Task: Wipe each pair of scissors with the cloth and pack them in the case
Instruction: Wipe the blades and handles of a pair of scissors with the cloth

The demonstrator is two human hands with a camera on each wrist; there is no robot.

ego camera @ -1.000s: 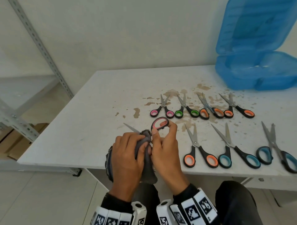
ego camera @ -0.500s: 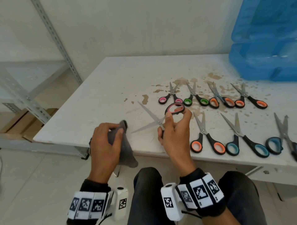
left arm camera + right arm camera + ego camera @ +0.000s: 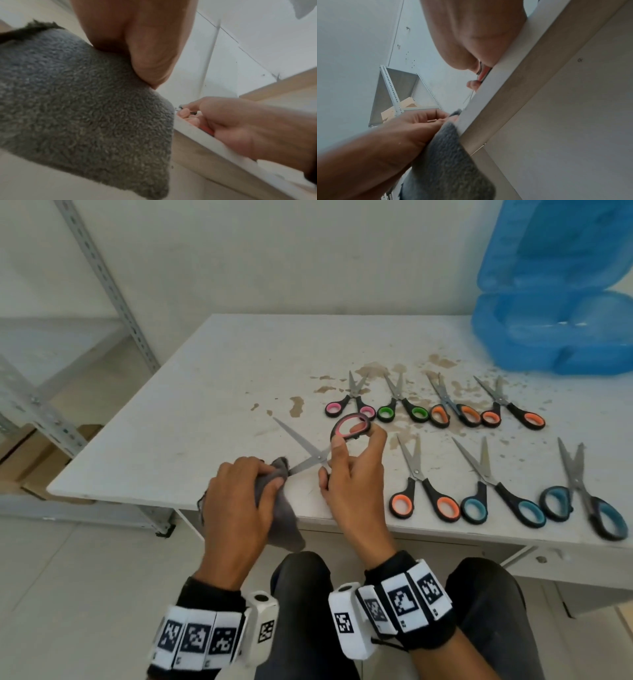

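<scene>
— Scissors (image 3: 317, 451) with pink-lined handles, who has them?
— Right hand (image 3: 354, 484), fingers curled round the handles, blades spread, over the desk's (image 3: 212, 392) near edge.
— Cloth (image 3: 277, 508)?
— Left hand (image 3: 236, 505) grips it, bunched round the nearer blade's tip.
— Case (image 3: 555, 337)?
— Open, far right; other scissors (image 3: 424, 477) lie between.

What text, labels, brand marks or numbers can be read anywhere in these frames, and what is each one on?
No readable words, brands or numbers.
Left wristband: black-and-white square code markers; tiny print beneath too small to read.
Right wristband: same markers; tiny print unreadable.
Held scissors, table scissors and blue case: no lettering visible.
</scene>
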